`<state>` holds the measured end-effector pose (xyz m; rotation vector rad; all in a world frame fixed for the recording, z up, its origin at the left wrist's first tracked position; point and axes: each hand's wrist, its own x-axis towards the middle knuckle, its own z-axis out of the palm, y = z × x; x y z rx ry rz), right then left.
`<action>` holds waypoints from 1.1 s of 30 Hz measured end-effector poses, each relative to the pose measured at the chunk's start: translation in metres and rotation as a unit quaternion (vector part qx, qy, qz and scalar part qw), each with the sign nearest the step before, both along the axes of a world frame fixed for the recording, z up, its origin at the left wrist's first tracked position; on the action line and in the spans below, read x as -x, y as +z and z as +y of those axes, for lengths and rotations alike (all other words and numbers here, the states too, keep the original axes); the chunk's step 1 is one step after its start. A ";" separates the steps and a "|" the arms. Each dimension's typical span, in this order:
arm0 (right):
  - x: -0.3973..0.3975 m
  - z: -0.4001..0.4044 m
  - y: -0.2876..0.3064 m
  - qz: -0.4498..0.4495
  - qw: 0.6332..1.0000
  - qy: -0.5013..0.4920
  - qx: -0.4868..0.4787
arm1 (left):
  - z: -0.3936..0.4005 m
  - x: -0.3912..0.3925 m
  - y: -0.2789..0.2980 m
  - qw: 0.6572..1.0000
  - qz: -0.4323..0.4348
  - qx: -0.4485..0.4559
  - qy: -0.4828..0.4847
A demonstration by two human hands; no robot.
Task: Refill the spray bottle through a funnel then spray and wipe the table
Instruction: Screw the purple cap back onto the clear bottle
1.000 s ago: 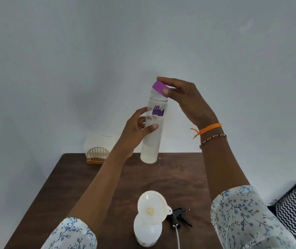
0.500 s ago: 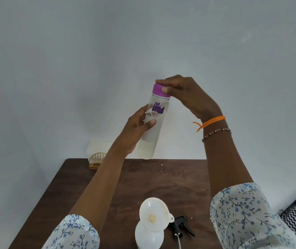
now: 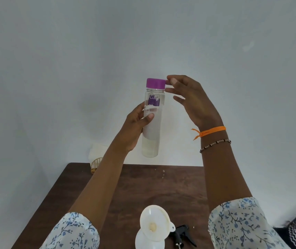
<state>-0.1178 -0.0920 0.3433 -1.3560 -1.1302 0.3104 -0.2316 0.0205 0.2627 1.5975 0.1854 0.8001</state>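
A dark wooden table (image 3: 161, 191) was set against a plain pale wall (image 3: 143, 33), its back edge and left edge exposed, with much bare wood between. A clear bottle (image 3: 151, 123) with a purple cap (image 3: 155, 83) was held upright above it, clasped by the left hand (image 3: 136, 126); the right hand (image 3: 192, 101) was spread loosely, fingertips at the cap. At the near edge a white funnel (image 3: 154, 225) was seated in the spray bottle (image 3: 143, 242), the black trigger head (image 3: 183, 234) just beside.
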 end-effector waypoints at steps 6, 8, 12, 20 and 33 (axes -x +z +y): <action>-0.001 0.008 0.000 0.023 0.999 0.023 0.017 | -0.002 -0.005 -0.001 1.000 0.012 -0.010 -0.006; 0.001 0.008 -0.001 0.021 0.999 0.025 0.022 | -0.004 -0.007 -0.001 1.000 0.013 -0.010 0.006; 0.003 0.002 0.001 0.024 0.999 -0.037 -0.010 | -0.002 -0.006 -0.002 1.000 0.012 -0.008 0.013; 0.004 0.009 -0.003 0.101 0.995 0.020 -0.005 | -0.005 -0.009 -0.001 1.000 0.022 -0.007 0.017; -0.015 0.005 -0.010 0.143 0.986 0.081 -0.020 | -0.012 -0.008 0.002 0.999 0.024 -0.019 -0.027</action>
